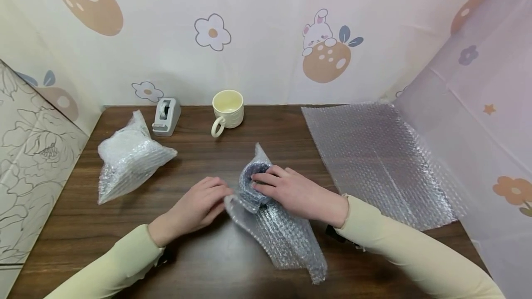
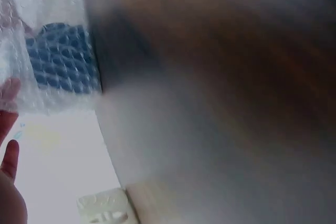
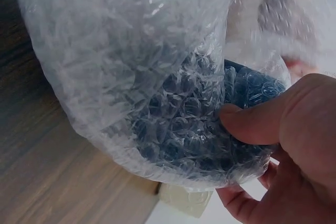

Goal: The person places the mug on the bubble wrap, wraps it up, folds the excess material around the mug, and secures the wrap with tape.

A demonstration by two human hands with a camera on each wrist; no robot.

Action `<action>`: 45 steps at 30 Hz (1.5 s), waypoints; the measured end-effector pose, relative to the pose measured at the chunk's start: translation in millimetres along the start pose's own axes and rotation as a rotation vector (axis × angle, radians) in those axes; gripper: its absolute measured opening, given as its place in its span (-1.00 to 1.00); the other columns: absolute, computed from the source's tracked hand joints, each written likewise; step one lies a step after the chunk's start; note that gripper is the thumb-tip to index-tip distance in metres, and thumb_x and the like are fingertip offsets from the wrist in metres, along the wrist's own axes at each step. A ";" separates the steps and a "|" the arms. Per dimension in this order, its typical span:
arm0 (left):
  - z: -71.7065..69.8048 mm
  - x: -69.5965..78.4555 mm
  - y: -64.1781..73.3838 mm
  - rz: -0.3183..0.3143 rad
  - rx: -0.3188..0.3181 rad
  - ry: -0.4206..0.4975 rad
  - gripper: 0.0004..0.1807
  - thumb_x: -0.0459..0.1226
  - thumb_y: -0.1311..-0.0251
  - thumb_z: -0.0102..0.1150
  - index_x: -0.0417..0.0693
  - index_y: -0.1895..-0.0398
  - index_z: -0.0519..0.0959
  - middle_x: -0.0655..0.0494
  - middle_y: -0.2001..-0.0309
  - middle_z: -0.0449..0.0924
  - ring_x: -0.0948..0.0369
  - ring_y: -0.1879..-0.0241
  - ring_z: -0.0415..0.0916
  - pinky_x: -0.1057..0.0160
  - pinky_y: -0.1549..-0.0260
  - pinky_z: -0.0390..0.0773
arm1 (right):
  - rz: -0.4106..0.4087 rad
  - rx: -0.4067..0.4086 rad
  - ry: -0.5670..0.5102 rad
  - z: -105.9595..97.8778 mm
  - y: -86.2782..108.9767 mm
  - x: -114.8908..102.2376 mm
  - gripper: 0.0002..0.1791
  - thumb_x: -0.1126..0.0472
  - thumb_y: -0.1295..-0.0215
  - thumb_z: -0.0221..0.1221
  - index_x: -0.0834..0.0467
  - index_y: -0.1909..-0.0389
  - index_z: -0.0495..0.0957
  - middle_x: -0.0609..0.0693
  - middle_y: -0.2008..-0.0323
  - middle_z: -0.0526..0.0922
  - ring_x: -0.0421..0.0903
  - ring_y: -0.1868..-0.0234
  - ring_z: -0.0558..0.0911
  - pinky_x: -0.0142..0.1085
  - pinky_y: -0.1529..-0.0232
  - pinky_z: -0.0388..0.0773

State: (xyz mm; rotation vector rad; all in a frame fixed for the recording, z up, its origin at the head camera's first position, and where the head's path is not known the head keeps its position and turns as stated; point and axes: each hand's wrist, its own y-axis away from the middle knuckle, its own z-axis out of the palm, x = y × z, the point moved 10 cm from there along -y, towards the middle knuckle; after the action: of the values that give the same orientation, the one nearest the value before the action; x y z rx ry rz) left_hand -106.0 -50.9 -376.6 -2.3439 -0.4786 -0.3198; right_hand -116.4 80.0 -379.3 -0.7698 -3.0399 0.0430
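Note:
A dark blue, cup-like object wrapped in bubble wrap point(image 1: 250, 193) is near the middle of the table, its round top facing up. A loose flap of the wrap point(image 1: 287, 239) trails toward the front. My right hand point(image 1: 297, 193) grips the wrapped object at its top. In the right wrist view, the thumb point(image 3: 252, 121) presses on the bubble layer while other fingers curl underneath. My left hand point(image 1: 199, 204) touches the wrap's left edge with extended fingertips. Its finger and thumb stand apart in the left wrist view, beside the wrapped blue surface point(image 2: 63, 59).
A finished-looking bubble-wrap bundle point(image 1: 129, 153) lies at the left. Behind it stand a tape dispenser point(image 1: 166, 116) and a cream mug point(image 1: 232, 112) with its handle toward me. A flat bubble-wrap sheet point(image 1: 370, 156) covers the right side. Patterned cloth point(image 1: 266, 59) hangs along the back edge.

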 end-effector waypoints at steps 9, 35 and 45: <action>2.4 -16.9 -10.6 -0.225 0.174 0.046 -0.60 -0.06 -0.46 0.06 -0.23 -0.06 0.46 0.03 0.07 0.45 0.25 0.32 0.48 0.31 0.37 0.56 | 0.008 -0.027 0.033 1.5 -1.4 -1.0 -0.62 0.42 -0.34 0.17 0.04 -0.11 0.61 0.09 -0.23 0.44 0.04 -0.15 0.41 -0.11 0.10 0.55; 31.8 18.4 -38.6 0.036 -0.341 -0.424 -0.27 0.17 -0.37 0.00 -0.18 -0.37 0.42 -0.04 -0.38 0.38 0.09 -0.40 0.26 -0.04 -0.32 0.24 | -0.014 0.297 -0.249 -18.8 21.3 12.6 -0.59 0.49 -0.11 0.35 0.18 -0.02 0.65 0.02 -0.16 0.60 -0.07 -0.23 0.52 -0.19 -0.25 0.42; 39.7 11.0 -44.7 -0.005 -0.383 -0.445 -0.38 0.21 -0.36 0.03 -0.08 -0.18 0.51 -0.01 -0.22 0.53 0.08 -0.31 0.35 -0.06 -0.35 0.18 | 0.092 0.445 -0.232 -18.8 33.2 19.9 -0.52 0.38 -0.02 0.47 0.26 0.02 0.53 0.16 -0.18 0.47 0.10 -0.23 0.43 -0.10 -0.18 0.47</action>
State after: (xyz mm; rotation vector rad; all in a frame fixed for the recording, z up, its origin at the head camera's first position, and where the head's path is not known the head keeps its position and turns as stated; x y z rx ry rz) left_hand -111.4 9.6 -374.3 -2.7989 -0.6811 0.1300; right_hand -117.9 119.2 -361.5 -0.9102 -3.0096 0.8305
